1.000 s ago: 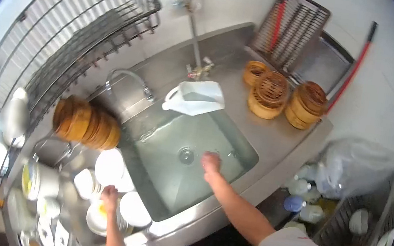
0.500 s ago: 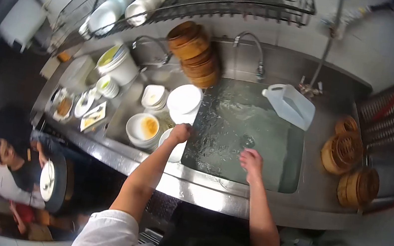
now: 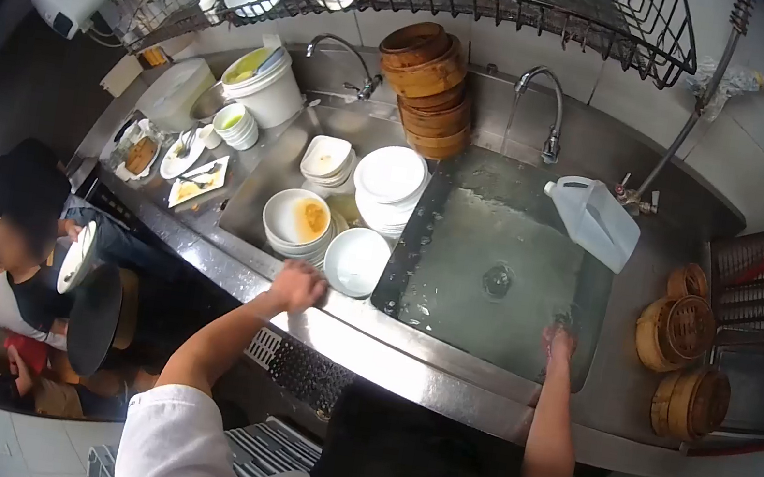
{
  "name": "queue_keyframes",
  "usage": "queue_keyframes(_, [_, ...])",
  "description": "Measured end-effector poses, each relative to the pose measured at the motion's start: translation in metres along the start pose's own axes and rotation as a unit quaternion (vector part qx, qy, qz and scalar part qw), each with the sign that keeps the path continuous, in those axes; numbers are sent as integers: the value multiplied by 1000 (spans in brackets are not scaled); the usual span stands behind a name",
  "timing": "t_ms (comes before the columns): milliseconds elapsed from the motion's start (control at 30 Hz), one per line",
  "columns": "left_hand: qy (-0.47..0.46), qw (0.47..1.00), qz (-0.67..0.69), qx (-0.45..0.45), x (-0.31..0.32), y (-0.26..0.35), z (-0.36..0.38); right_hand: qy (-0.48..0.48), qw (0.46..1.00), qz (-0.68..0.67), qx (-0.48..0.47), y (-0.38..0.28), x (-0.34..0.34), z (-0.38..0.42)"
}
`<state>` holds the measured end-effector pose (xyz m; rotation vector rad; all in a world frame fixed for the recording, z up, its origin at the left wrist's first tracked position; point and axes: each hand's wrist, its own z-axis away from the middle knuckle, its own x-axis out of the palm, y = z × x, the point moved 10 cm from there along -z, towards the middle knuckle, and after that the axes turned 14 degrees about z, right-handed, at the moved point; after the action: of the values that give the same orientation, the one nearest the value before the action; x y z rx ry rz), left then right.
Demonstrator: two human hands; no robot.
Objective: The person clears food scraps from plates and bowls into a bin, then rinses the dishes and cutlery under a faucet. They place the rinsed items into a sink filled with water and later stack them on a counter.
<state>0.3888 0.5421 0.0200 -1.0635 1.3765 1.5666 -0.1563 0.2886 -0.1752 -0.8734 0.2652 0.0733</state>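
My left hand [image 3: 299,287] is at the front rim of the sink, fingers loosely bent and holding nothing that I can see. Just beyond it are a white bowl [image 3: 356,262] and a stack of bowls [image 3: 288,216], the top one stained orange. A stack of white plates [image 3: 390,175] and small square dishes [image 3: 326,158] stand behind these in the left basin. My right hand [image 3: 559,341] dips into the front right of the water-filled basin [image 3: 500,299]. Its fingers are partly under the water, so their grip is hidden.
Bamboo steamers [image 3: 438,90] are piled behind the basins, with more steamers [image 3: 676,333] at right. A plastic jug [image 3: 594,219] lies at the basin's back right corner. Used dishes [image 3: 199,180] and a white bucket [image 3: 263,90] occupy the left counter. A person [image 3: 20,256] holds a plate at left.
My left hand has moved back from over the dishes to the sink's front rim. My right hand has gone rightward and down into the water. The person at left has tilted the plate.
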Motion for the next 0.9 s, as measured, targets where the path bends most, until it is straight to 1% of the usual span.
queue_keyframes(33, [-9, 996, -4, -86, -1, -28, 1, 55, 998, 2, -5, 2, -12, -8])
queue_keyframes(67, [32, 995, 8, -99, -5, -35, 4, 111, 994, 4, -6, 9, -26, -16])
queue_keyframes(100, [76, 991, 19, -110, -11, -42, 3, 85, 992, -93, 23, 18, -17, -30])
queue_keyframes(133, [78, 990, 31, -115, -12, -43, 1, 60, 979, -187, 55, 38, -7, -44])
queue_keyframes(167, [79, 988, 44, -123, -14, -40, 5, 34, 957, -276, 85, 43, -1, -35])
queue_keyframes(200, [89, 986, 57, -131, -19, -39, 2, 19, 951, -292, 100, 32, 14, -34])
queue_keyframes(233, [118, 985, 66, -107, -23, -35, 2, 0, 947, -303, 111, -12, 43, -4])
queue_keyframes(267, [110, 984, 68, -119, -15, -35, 3, -167, 966, -193, 40, -99, 97, 52])
queue_keyframes(300, [98, 985, 57, -132, -20, -40, 2, -296, 911, -268, -100, -139, 124, 55])
queue_keyframes(333, [113, 982, 59, -139, -19, -45, 4, -375, 882, -252, -135, -186, 145, 97])
queue_keyframes(367, [97, 979, 74, -161, -19, -48, 5, -452, 843, -236, -172, -240, 155, 156])
queue_keyframes(433, [82, 981, 46, -172, -18, -49, 4, -379, 885, -92, -255, -281, 146, 194])
queue_keyframes(467, [88, 982, 38, -165, -19, -49, 4, -334, 894, -19, -297, -293, 144, 201])
queue_keyframes(500, [89, 981, 38, -166, -18, -49, 5, -314, 904, -6, -291, -287, 142, 193])
queue_keyframes(567, [88, 982, 34, -166, -19, -50, 3, -272, 922, 15, -276, -253, 125, 161])
queue_keyframes(633, [77, 983, 36, -165, -20, -46, 1, -272, 940, 12, -208, -200, 108, 133])
queue_keyframes(700, [76, 984, 40, -158, -18, -47, 0, -226, 963, 29, -147, -152, 87, 107])
queue_keyframes(800, [88, 982, 25, -165, -21, -48, 0, -211, 971, -2, -115, -96, 63, 69])
queue_keyframes(900, [100, 981, 37, -163, -16, -50, 1, -188, 980, -49, -46, -57, 49, 49])
